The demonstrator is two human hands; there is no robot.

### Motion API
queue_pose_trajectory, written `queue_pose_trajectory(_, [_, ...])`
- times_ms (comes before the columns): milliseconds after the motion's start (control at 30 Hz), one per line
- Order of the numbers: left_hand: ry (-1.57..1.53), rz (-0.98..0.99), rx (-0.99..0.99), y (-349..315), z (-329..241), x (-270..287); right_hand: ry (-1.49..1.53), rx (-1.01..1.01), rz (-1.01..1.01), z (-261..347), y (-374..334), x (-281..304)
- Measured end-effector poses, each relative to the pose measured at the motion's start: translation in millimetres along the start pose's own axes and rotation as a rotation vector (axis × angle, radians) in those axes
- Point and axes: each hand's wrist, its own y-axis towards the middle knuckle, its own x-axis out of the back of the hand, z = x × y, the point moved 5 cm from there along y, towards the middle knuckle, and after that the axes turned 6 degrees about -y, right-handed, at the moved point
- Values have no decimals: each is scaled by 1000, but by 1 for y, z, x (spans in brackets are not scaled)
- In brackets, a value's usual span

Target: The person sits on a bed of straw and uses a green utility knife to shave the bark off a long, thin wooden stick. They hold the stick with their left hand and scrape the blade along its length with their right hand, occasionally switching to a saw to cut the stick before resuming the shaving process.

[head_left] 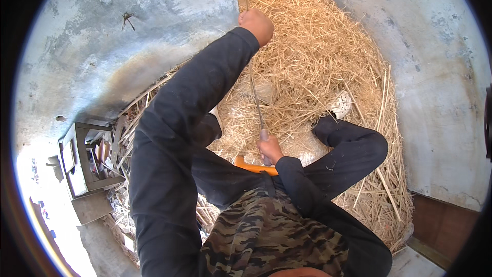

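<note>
A long thin rod [254, 90] runs from the top of the head view down toward my lap. Far from my body, my left hand [257, 25] is closed around its upper part, with that arm stretched forward. My right hand [270, 150] grips a thicker grey-brown handle-like piece [264, 134] at the rod's near end; whether the two are one piece I cannot tell. Just under that hand, between my thighs, shows a curved orange thing [253, 166], its kind partly hidden. Loose dry straw [307, 46] covers the ground around my legs.
Weathered grey walls stand close on the left [154, 15] and right [435, 72]. A wooden frame [84, 159] sits by the left wall among debris. A white shoe with holes [341, 105] rests on the straw. Brown boarding [435, 225] lies low at the right.
</note>
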Motion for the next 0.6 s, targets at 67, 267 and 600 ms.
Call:
queue_pose_trajectory(67, [8, -2, 30, 3, 4, -1, -42, 65, -49, 13, -9, 3])
queue_pose_trajectory(267, [52, -11, -2, 5, 10, -2, 302, 373, 35, 92, -60, 7])
queue_pose_trajectory(600, [15, -78, 33, 11, 23, 4, 16, -60, -38, -39, 40, -14])
